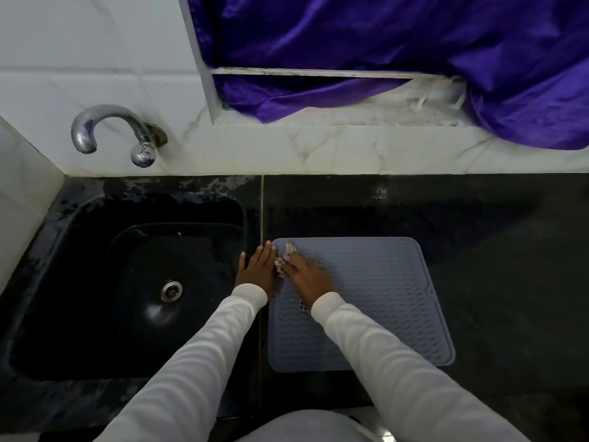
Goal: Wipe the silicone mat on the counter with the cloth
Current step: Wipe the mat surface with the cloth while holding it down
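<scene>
Your right hand (pixel 307 275) lies palm down on the mat (pixel 376 301), near its far left corner, with the cloth (pixel 283 261) pressed under it. The fingers are spread almost flat rather than curled, pinning the cloth against the mat; bits of the pale patterned cloth show past the fingertips and at the wrist. Whether any finger curls round the cloth you cannot tell, since the hand is slightly blurred.

Your left hand (pixel 256 269) rests flat on the dark counter (pixel 494 250), just beside the mat's left edge, fingers straight and close together, holding nothing. Its fingertips reach about level with the mat's far corner, and it touches or nearly touches the cloth.

The mat is grey, ribbed with wavy lines, and lies flat on the counter in front of you, right of the black sink (pixel 134 282). A thin seam in the counter runs between sink and mat, under your left wrist. The tap (pixel 111 129) comes out of the white tiled wall above the sink. A purple curtain (pixel 398 43) hangs over the window ledge behind the counter. Both sleeves are white.
</scene>
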The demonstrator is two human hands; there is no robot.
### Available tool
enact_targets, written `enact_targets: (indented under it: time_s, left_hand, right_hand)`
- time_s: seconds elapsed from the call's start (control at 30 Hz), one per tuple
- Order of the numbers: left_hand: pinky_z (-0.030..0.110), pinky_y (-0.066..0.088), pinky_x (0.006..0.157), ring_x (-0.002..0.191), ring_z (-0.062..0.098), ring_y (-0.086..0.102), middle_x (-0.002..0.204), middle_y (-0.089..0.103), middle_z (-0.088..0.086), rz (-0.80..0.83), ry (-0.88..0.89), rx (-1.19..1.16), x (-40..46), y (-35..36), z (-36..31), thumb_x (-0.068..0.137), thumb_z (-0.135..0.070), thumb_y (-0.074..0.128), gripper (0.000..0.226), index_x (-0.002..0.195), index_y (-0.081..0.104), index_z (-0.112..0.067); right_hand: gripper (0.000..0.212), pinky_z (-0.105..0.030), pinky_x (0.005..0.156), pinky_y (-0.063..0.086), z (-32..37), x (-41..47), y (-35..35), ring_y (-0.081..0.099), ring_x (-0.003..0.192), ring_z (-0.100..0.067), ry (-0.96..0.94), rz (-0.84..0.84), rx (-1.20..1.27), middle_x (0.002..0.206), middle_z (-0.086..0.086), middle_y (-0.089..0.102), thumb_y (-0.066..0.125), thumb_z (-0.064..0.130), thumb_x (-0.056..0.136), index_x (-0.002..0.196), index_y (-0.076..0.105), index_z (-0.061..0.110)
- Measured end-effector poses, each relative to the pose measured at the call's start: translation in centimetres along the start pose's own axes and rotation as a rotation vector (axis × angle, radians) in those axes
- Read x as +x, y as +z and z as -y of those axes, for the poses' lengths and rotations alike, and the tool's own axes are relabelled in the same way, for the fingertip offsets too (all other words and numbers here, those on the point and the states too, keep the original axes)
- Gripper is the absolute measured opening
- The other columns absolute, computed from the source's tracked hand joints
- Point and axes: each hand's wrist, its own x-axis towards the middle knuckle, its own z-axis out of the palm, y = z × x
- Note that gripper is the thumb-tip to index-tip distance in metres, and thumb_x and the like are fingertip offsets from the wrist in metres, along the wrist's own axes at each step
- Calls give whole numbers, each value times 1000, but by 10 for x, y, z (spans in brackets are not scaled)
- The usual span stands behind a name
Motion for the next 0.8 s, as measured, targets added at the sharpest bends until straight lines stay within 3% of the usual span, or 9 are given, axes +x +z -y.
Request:
enact_targets:
  time_s: [0.2, 0.27, 0.57, 0.67, 0.73, 0.8]
  left_hand:
    - [53, -6, 118, 149, 16, -4, 161, -15, -5, 28, -28, 30, -4, -7, -7, 100, -33, 28, 66, 152, -10, -22]
    - [53, -5, 118, 149, 16, -4, 161, -15, -4, 25, -31, 34, -5, -8, -9, 100, -29, 25, 63, 153, -10, -22]
    - [53, -6, 118, 149, 17, -4, 161, -16, -5, 40, -51, 52, -4, -9, -11, 100, -28, 24, 63, 152, -12, -22]
    - [53, -5, 118, 149, 17, -5, 161, -16, -5, 42, -52, 48, -5, -10, -11, 100, -27, 25, 64, 152, -12, -22]
    - [53, -5, 118, 149, 17, -5, 161, -16, -5, 51, -59, 44, -5, -10, -12, 100, -27, 26, 64, 152, -12, -22]
    - [53, -5, 118, 149, 16, -5, 161, -16, -5, 62, -68, 58, -5, -12, -15, 100, -28, 26, 65, 153, -11, -23]
  right_hand:
    - [91, -48, 106, 40, -39, -14, -8, 30, 138, -32, 35, 21, -59, 161, 1, 4, 74, 16, 80, 149, 18, 37]
    - [81, -47, 105, 40, -56, -21, -10, 33, 137, -32, 73, 24, -54, 161, 3, 10, 67, 22, 86, 148, 18, 41]
    - [77, -44, 101, 43, -115, -62, -26, 35, 134, -29, 174, 22, -45, 160, 7, 14, 62, 22, 89, 149, 19, 43]
    - [56, -40, 103, 38, -151, -81, -23, 35, 134, -29, 309, 26, 95, 157, 1, 24, 37, 45, 94, 149, 23, 41]
    - [71, -41, 102, 36, -171, -93, -24, 41, 129, -32, 400, 8, 164, 150, -5, 37, 12, 73, 82, 146, 26, 45]
    - [65, -43, 102, 38, -190, -104, -26, 47, 122, -40, 478, -69, 163, 141, -11, 43, 20, 76, 86, 143, 31, 47]
